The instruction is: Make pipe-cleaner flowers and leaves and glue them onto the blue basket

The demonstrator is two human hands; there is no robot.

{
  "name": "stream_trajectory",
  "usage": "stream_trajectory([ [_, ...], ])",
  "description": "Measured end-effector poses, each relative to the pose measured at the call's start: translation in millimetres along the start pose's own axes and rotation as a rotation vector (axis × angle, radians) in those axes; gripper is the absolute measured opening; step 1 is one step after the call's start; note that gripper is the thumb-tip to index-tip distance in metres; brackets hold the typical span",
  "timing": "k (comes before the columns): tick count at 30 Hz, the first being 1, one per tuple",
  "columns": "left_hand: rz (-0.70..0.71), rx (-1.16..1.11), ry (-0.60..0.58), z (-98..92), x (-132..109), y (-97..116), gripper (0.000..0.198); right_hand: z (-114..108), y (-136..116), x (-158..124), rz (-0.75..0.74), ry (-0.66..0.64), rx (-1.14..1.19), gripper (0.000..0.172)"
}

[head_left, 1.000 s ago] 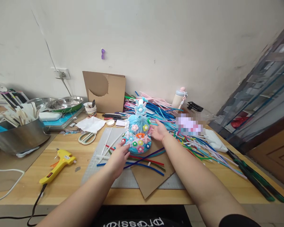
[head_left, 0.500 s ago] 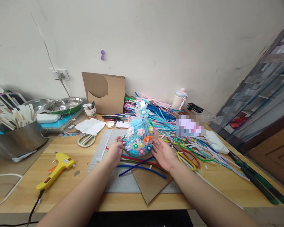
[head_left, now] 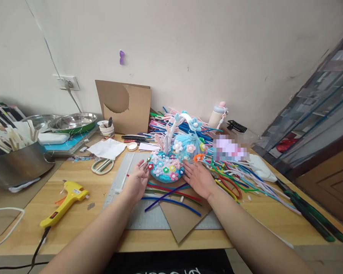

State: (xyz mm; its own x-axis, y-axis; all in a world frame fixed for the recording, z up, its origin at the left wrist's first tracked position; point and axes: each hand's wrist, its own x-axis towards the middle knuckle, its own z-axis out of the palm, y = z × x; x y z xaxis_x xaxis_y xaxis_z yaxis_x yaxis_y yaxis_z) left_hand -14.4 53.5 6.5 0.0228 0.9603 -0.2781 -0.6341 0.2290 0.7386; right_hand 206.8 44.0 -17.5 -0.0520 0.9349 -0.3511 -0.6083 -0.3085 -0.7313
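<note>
Pale wall (head_left: 223, 49) rises behind a wooden surface (head_left: 94, 198), with a heap of fuzzy sticks (head_left: 165, 123) at the back. From my head, I look down at the blue basket (head_left: 164, 176), in the middle, above the grey mat (head_left: 148, 219). My left fingers (head_left: 143, 172) are at its left side, a little bent and apart from each other; whether they touch it, I cannot tell. My right fingers (head_left: 190, 169) lie along its right side, rather flat, and seem to touch it. Neither side is clamped on anything.

For steadying it well, I think I should support low on the round body, with equal and light pressure, because the small flowers (head_left: 173, 176) look easy to bend.

The body is soft-looking and plump, covered with bright petals and bead-like centres. Behind it, to the right, bulges a ridged blue part (head_left: 184, 146), and the white handle (head_left: 169, 139) arches above. In front, smooth brown cardboard (head_left: 179, 224) makes a sharp corner, under loose, softly curved sticks.
</note>
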Motion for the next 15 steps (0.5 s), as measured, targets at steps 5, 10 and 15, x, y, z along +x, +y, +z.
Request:
stream_trajectory([
  [5,-0.017,0.013,0.015,-0.3,-5,-3,0.067,-5,-3,4,0.015,0.0,-0.015,0.046],
  [10,-0.042,0.028,0.023,-1.5,-7,-10,0.066,-9,-3,7,0.011,0.015,-0.025,0.052],
  [15,-0.036,0.037,0.019,-3.3,-7,-12,0.064,-10,-1,4,0.018,0.026,-0.04,0.044],
])
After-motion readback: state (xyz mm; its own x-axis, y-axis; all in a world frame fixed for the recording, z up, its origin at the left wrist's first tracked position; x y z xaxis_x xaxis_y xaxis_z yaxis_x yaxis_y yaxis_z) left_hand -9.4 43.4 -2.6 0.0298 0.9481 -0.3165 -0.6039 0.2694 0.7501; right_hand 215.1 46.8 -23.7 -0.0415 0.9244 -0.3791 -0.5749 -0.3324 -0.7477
